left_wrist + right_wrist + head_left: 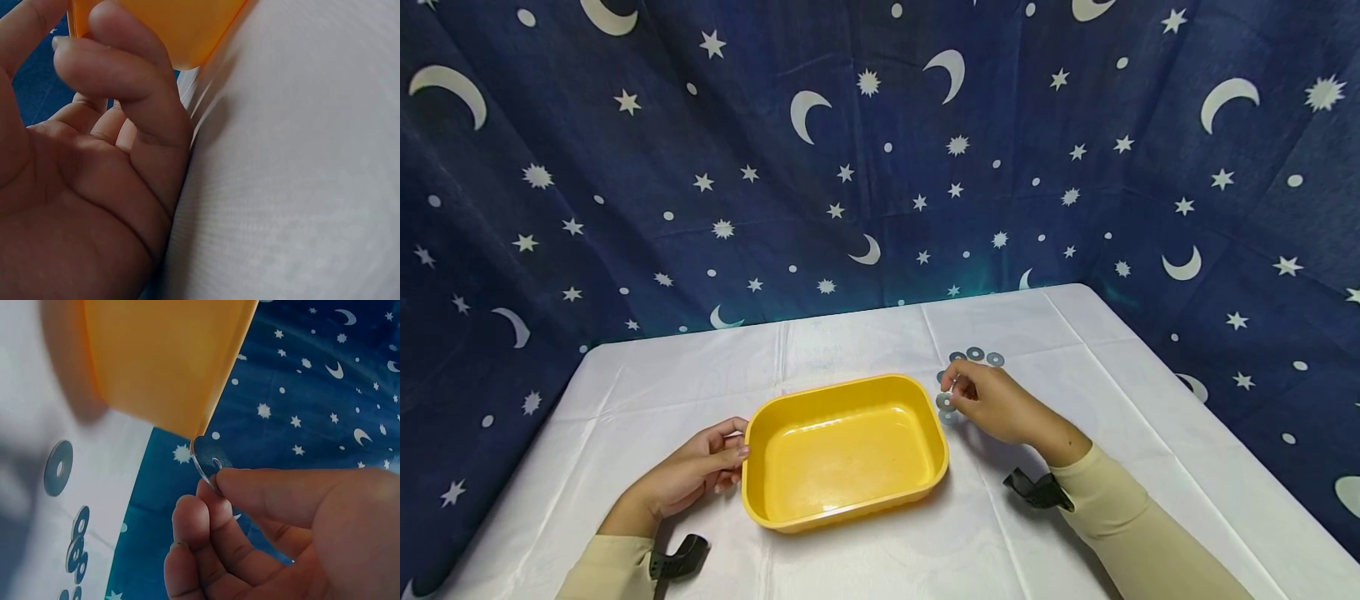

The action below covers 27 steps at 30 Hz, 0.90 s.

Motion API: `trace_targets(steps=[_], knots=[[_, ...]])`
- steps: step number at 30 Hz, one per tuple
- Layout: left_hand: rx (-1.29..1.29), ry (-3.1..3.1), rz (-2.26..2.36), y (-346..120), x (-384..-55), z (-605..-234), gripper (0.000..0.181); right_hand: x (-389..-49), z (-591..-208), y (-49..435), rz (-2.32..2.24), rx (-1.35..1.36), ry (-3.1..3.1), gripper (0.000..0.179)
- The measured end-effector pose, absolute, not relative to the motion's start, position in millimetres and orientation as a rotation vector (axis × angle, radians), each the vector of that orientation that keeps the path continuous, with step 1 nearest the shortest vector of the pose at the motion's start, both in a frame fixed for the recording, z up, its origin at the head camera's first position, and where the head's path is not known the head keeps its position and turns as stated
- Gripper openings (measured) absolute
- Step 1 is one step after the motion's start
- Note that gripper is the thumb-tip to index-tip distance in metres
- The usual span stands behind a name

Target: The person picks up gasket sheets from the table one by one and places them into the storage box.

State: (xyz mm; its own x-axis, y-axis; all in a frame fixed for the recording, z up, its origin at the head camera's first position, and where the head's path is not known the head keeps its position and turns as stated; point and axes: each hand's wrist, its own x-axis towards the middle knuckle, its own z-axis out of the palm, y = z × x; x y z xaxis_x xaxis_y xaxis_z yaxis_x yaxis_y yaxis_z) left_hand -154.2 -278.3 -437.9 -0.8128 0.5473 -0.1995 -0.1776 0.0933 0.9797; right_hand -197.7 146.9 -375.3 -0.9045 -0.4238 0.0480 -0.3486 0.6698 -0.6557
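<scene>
A yellow plastic tray (850, 458) with raised walls and nothing inside stands on the white cloth. My left hand (688, 471) is at its left end, thumb and forefinger gripping the rim while the other fingers curl below. To the right of the tray, my right hand (1000, 404) pinches a flat metal washer (209, 461) between thumb and forefinger, raised above the cloth. Several more grey washers (975, 353) lie around and under that hand. In the right wrist view a single washer (58, 469) lies apart from an overlapping cluster (76, 550).
White creased cloth (677, 375) covers the table. A dark blue curtain (880, 167) with moons and stars hangs behind it and along both sides. Black straps (1037, 489) sit on both wrists at the sleeve ends.
</scene>
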Motion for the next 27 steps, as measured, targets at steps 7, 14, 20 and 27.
trace_targets(steps=[7,14,20,27], knots=[[0.373,1.832,1.778,-280,-154,-439,0.022,-191,-372,141,-1.055,-0.7,2.759,0.011],[0.357,1.853,1.76,-279,-156,-438,0.023,-184,-370,137,-1.084,-0.751,2.752,0.01],[0.36,1.862,1.753,-279,-157,-438,0.024,-179,-370,132,-1.114,-0.769,2.742,0.011],[0.328,1.865,1.722,-281,-157,-441,0.025,-175,-372,121,-1.152,-0.827,2.696,0.013]])
